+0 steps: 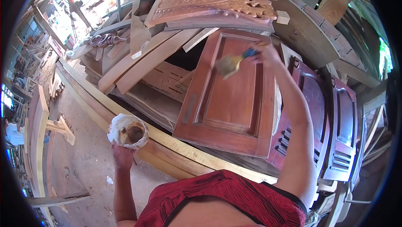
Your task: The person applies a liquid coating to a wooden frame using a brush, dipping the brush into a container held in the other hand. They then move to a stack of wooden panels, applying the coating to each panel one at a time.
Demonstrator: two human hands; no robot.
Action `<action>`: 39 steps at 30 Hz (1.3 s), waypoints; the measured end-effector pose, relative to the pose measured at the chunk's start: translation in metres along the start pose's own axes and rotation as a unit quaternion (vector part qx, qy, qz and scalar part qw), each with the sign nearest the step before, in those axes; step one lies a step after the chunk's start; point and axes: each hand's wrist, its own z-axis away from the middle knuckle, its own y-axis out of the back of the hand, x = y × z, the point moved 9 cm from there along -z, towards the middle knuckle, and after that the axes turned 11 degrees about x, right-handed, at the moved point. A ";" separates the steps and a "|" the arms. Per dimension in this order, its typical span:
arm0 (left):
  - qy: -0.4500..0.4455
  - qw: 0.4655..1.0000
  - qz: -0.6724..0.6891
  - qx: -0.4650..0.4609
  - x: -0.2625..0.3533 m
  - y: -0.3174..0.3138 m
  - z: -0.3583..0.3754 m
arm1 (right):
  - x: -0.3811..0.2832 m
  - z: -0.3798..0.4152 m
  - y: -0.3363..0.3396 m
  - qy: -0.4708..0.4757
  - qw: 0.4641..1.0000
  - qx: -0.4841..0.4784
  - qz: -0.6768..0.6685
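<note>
My right hand (264, 54) grips a paintbrush (230, 64) by its handle, its wide bristles pointing left over the upper part of a reddish-brown wooden panel door (228, 105). The brush is slightly blurred. The door leans at a slant on stacked boards, with a raised moulding framing its inner panel. Low on the left, my left hand (122, 155) holds a white, stained pot (127, 131) from below. Its opening faces me, showing brown stains and some brownish contents inside.
Behind the door lies a carved wooden panel (209, 1). Darker finished doors (310, 101) stand to the right. Long planks (176, 145) run between me and the door. Loose boards (146, 59) are piled at the left, and a wooden trestle (60, 128) stands on the floor.
</note>
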 end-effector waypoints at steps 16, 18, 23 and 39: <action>0.003 1.000 -0.001 0.031 -0.007 0.021 -0.004 | 0.005 -0.068 0.121 0.330 0.784 0.235 0.471; 0.013 1.000 -0.003 0.021 -0.008 0.021 -0.004 | -0.007 -0.040 0.108 0.368 0.773 0.142 0.497; 0.012 1.000 0.002 0.002 -0.006 0.014 -0.003 | -0.042 0.116 0.047 0.350 0.793 -0.001 0.498; 0.006 0.999 0.040 0.008 0.000 0.008 0.003 | -0.049 0.198 0.041 -0.001 0.955 -0.115 0.274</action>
